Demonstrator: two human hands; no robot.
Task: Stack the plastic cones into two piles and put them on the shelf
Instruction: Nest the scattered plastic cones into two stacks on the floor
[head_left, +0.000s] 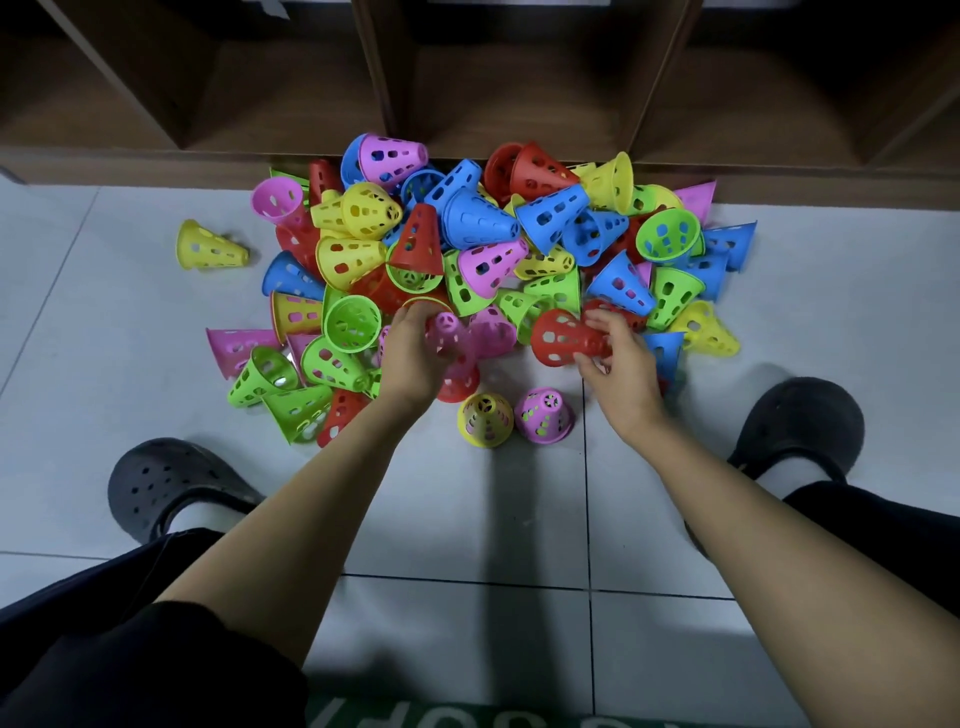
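Observation:
A heap of perforated plastic cones (478, 234) in red, blue, yellow, green and pink lies on the tiled floor against the shelf. Two upright stacks stand at the heap's near edge: one topped by a yellow cone (485, 419), one topped by a pink cone (544, 415). My left hand (413, 348) is closed around a pink cone (447, 330) at the heap's front. My right hand (621, 364) grips a red cone (561, 338) lying on its side. The wooden shelf (519, 98) with dark open compartments runs across the top.
A lone yellow cone (208, 247) lies apart on the left. My feet in dark clogs stand at the left (166, 483) and the right (800, 426). Bare tiles (467, 519) stretch between my legs. A green mat edge (467, 717) shows at the bottom.

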